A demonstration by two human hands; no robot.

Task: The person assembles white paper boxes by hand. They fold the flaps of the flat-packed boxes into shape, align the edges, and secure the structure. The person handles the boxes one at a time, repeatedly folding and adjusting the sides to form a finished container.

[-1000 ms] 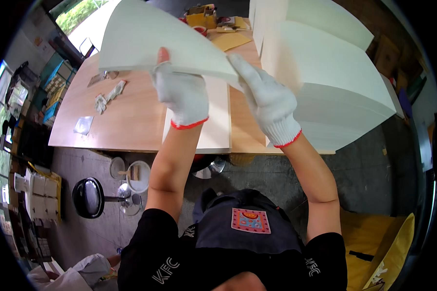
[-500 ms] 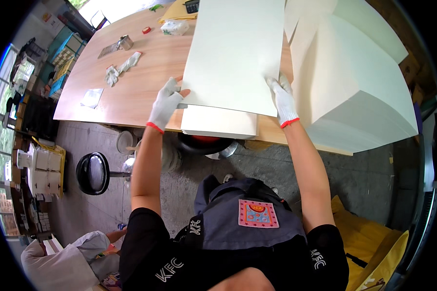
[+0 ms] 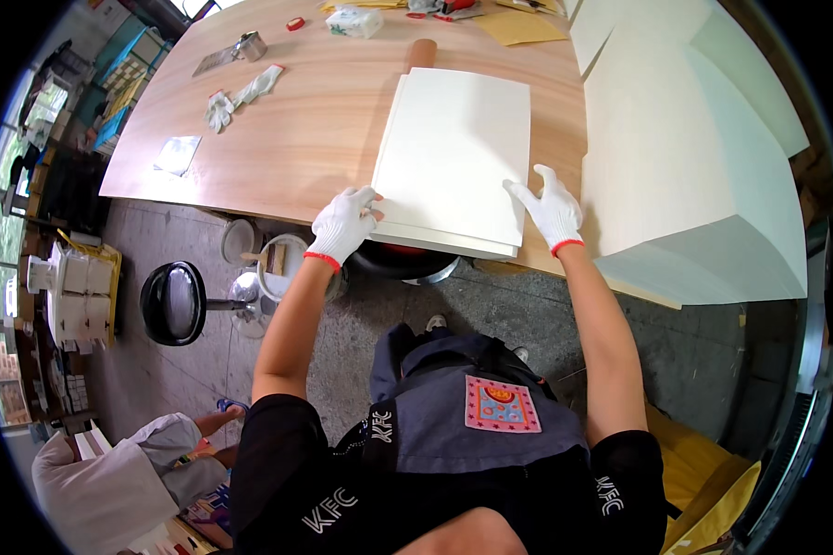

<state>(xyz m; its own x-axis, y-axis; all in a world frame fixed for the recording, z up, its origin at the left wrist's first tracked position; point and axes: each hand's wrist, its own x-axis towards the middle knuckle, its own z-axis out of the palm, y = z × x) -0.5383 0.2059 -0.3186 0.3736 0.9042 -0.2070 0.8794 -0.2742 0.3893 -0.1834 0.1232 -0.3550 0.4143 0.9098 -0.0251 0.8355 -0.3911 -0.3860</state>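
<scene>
A stack of large white sheets [image 3: 458, 153] lies at the table's front edge, its near end reaching slightly past the edge. The top sheet sits a little askew to those below. At the stack's near left corner is my left hand [image 3: 344, 222], in a white knit glove with a red cuff, fingers slightly bent and apart, closing on nothing. My right hand [image 3: 555, 209], gloved the same way, is beside the right edge. Its thumb points over the sheet and its other fingers are spread, with nothing held.
A tall stack of white sheets [image 3: 662, 166] fills the table's right side. Behind the low stack lies a brown tube [image 3: 421, 55]. Loose gloves [image 3: 241, 97], a metal cup [image 3: 250, 46] and a plastic-wrapped pack [image 3: 354, 22] lie farther left. A black stool [image 3: 173, 303] stands on the floor; someone is at lower left.
The large sheet that both hands held up is now lowered flat onto the stack. Both hands have let go of it, and the brown tube behind has come into view.
</scene>
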